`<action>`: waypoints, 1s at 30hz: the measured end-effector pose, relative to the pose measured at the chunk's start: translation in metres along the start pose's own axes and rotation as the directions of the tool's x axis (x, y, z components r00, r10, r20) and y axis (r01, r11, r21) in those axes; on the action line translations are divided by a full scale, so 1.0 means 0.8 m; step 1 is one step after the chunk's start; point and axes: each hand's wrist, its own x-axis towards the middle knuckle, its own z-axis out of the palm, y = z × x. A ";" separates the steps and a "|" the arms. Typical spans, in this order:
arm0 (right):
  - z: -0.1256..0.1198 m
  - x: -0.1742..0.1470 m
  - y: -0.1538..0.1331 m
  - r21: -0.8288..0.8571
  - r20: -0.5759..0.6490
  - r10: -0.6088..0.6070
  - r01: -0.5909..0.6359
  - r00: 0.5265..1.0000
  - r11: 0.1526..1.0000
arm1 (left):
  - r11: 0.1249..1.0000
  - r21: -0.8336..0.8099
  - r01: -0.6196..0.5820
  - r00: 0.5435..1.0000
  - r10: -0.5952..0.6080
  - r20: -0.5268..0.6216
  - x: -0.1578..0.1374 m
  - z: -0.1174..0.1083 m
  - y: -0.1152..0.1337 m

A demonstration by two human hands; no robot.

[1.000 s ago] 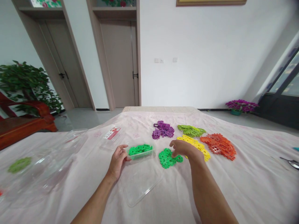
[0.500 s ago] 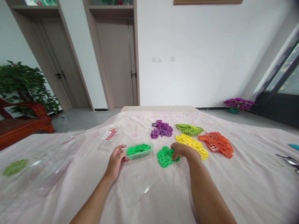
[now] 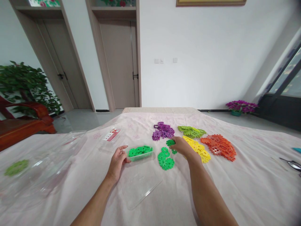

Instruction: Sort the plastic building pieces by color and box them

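Note:
My left hand [image 3: 118, 162] grips the left end of a clear plastic box [image 3: 142, 158] with green snowflake-shaped plastic pieces [image 3: 140, 151] inside. To the right of the box, my right hand [image 3: 181, 146] is closed on a few green snowflake pieces [image 3: 170, 143], held above the cloth. Just below it lies a small pile of the same green pieces [image 3: 166, 159]. A clear lid [image 3: 141, 189] rests flat in front of the box.
Beyond lie purple pieces [image 3: 163, 131], light green pieces [image 3: 191, 131], yellow pieces [image 3: 198, 150] and orange pieces [image 3: 219, 147]. Left are a labelled clear container [image 3: 111, 135] and larger clear containers [image 3: 47, 169]. Scissors [image 3: 293, 164] lie at the far right.
My right hand has lifted a few green pieces off the pile and moved slightly up and away from it. The pile is smaller. My left hand stays on the box.

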 end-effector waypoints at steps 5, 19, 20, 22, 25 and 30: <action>0.017 0.005 -0.044 0.184 -0.226 -0.052 0.095 0.973 0.978 | 1.000 0.002 -0.001 1.000 0.001 0.003 0.001 -0.001 -0.001; 0.062 0.016 -0.059 0.454 -0.265 -0.123 0.236 0.957 0.859 | 1.000 0.001 0.002 1.000 -0.002 -0.013 0.003 -0.002 -0.004; 0.056 0.017 -0.050 0.382 -0.221 -0.122 0.201 0.968 0.902 | 1.000 -0.005 0.002 1.000 -0.002 -0.014 0.003 -0.002 -0.004; 0.046 0.015 -0.031 0.222 -0.092 -0.128 0.145 0.988 0.964 | 1.000 -0.013 0.000 1.000 -0.001 -0.015 0.004 -0.002 -0.004; 0.039 0.012 -0.009 0.036 0.105 -0.107 0.104 0.989 0.994 | 1.000 -0.013 0.004 1.000 -0.004 -0.022 0.004 -0.001 -0.003; 0.044 0.010 0.001 -0.103 0.226 -0.066 0.092 0.972 0.990 | 1.000 -0.015 0.001 1.000 -0.002 -0.019 0.003 -0.001 -0.003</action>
